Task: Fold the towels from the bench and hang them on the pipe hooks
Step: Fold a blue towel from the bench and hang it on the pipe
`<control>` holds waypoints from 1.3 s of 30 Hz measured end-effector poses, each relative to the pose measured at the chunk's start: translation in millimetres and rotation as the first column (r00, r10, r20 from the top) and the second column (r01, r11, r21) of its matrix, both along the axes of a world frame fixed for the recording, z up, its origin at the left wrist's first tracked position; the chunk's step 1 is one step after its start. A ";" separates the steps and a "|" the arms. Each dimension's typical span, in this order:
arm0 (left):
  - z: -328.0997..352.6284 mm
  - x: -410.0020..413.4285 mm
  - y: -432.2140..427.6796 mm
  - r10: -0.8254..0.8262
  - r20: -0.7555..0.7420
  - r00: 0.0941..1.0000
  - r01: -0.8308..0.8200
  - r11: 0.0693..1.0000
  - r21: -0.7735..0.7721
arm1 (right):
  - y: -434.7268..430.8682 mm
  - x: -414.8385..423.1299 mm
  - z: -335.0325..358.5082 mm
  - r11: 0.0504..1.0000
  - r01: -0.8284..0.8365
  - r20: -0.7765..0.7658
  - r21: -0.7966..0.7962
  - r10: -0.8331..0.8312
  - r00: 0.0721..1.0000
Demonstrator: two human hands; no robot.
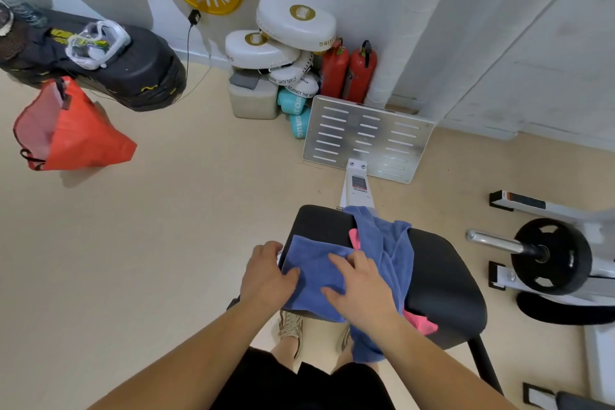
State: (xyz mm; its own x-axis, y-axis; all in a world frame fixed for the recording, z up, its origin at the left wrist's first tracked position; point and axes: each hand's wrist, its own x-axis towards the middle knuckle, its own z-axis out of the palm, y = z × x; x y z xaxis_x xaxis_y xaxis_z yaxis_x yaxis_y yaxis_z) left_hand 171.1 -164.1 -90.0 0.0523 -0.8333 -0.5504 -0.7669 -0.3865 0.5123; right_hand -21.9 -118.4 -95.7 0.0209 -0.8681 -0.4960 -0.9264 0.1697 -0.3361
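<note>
A folded blue towel (316, 271) lies on the left end of the black padded bench (442, 276). My left hand (268, 276) rests on the towel's left edge, thumb pressed on the cloth. My right hand (361, 286) lies flat on its right part, fingers spread. A second blue towel (387, 240) lies crumpled across the bench behind them and hangs over the near edge. A pink towel (421, 323) peeks out from under it. No pipe hooks are in view.
A slotted metal footplate (367, 138) stands beyond the bench. A barbell with a black plate (549, 255) is on the right. White pads and two red fire extinguishers (347, 71) sit by the wall. An orange bag (71, 131) hangs at left.
</note>
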 end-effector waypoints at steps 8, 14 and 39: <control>-20.8 2.3 -5.8 0.020 -0.203 0.979 0.009 0.990 0.138 | 14.2 7.9 -24.7 0.978 -0.063 -0.208 -0.200 0.020 0.978; -8.0 1.4 -23.2 -0.091 -0.085 0.992 0.090 0.996 -0.012 | -2.4 32.5 -14.5 0.980 0.069 -0.148 -0.188 -0.097 0.984; -26.5 -47.7 19.2 -0.054 -0.044 0.998 0.058 0.995 0.083 | -16.1 -6.2 -13.6 0.785 0.611 0.347 0.102 -0.604 0.717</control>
